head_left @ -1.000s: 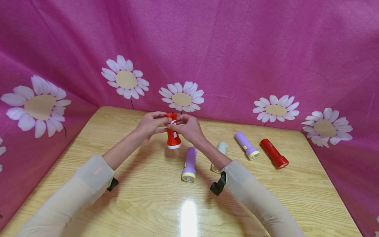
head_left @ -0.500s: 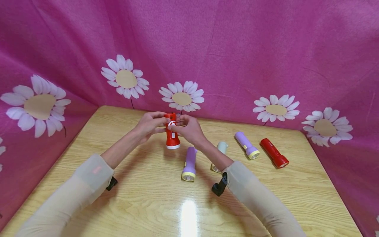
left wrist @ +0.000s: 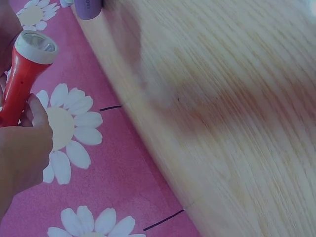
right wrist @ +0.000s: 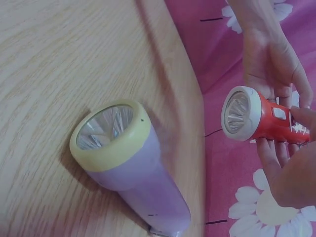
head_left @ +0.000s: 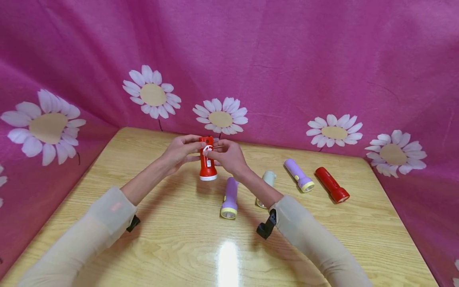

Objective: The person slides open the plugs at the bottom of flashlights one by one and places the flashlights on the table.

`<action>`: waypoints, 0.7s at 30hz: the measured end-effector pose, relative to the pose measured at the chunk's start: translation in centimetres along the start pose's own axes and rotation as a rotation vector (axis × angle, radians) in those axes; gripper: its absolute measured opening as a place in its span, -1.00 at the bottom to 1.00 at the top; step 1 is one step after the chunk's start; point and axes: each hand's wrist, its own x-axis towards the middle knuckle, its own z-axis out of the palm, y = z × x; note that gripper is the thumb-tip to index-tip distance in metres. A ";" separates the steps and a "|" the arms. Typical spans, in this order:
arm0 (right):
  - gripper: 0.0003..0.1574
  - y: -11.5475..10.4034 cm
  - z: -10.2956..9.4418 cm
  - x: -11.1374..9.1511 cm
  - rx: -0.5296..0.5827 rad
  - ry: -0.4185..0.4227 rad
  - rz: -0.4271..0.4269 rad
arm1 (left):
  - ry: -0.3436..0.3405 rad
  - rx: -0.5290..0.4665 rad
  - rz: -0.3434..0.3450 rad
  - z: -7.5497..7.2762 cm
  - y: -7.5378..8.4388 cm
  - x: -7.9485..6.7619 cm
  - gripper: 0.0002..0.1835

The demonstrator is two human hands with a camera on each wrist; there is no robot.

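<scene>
Both hands hold a red flashlight (head_left: 207,169) with a white rim, its lens end pointing down toward me, over the back part of the table. My left hand (head_left: 177,153) grips its body from the left, and my right hand (head_left: 231,157) pinches it from the right with the thumb across the front by the white print. In the right wrist view the white-rimmed lens of the red flashlight (right wrist: 269,118) and its white switch show between the two hands. The left wrist view has the red flashlight (left wrist: 22,81) with fingers wrapped about its lower body.
On the wooden table (head_left: 172,247) lie a purple flashlight (head_left: 229,199) near my right forearm, a pale grey-green one (head_left: 269,178) partly behind that forearm, another purple flashlight (head_left: 299,175) and a dark red one (head_left: 331,185). Pink flowered cloth (head_left: 272,59) hangs behind.
The red flashlight has shifted very slightly left and turned a little in the hands, its white print and switch moving left. The flashlights on the table stay put.
</scene>
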 end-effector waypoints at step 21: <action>-0.58 0.4 0.7 -0.1 0.026 0.087 0.089 | 0.067 0.060 -0.108 0.4 -1.0 -0.2 -0.55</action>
